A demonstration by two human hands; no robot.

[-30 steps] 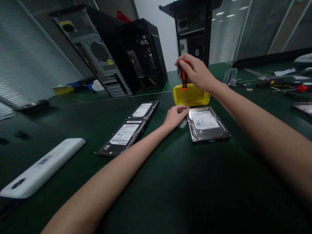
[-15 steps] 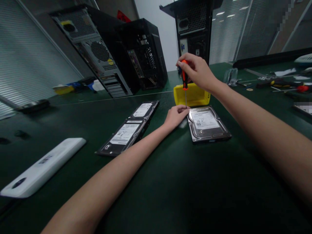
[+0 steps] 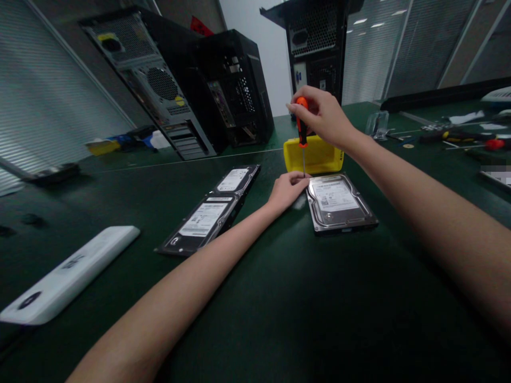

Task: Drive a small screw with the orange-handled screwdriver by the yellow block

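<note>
An orange and black screwdriver [image 3: 302, 125] stands nearly upright in my right hand [image 3: 322, 110], whose fingers are closed round its handle. Its tip points down at the far left corner of a silver hard drive [image 3: 335, 199] with a white label. My left hand [image 3: 288, 190] is closed at that same corner, fingertips beside the screwdriver's tip; whether they pinch the drive's edge or something small cannot be made out. Right behind the drive sits a yellow tray [image 3: 293, 157]. Left of my left hand lie two more hard drives, a nearer one [image 3: 203, 221] and a farther one [image 3: 235, 180].
Computer cases stand at the back: a large one [image 3: 159, 85], an open black one [image 3: 239, 90] and another [image 3: 315, 48]. A white device [image 3: 72, 271] lies at the left. Pliers [image 3: 459, 136] and a small clear box [image 3: 377, 125] are at the right.
My right hand's fingers have shifted slightly on the screwdriver's handle. The drives and my left hand look unchanged apart from a tiny shift of the view.
</note>
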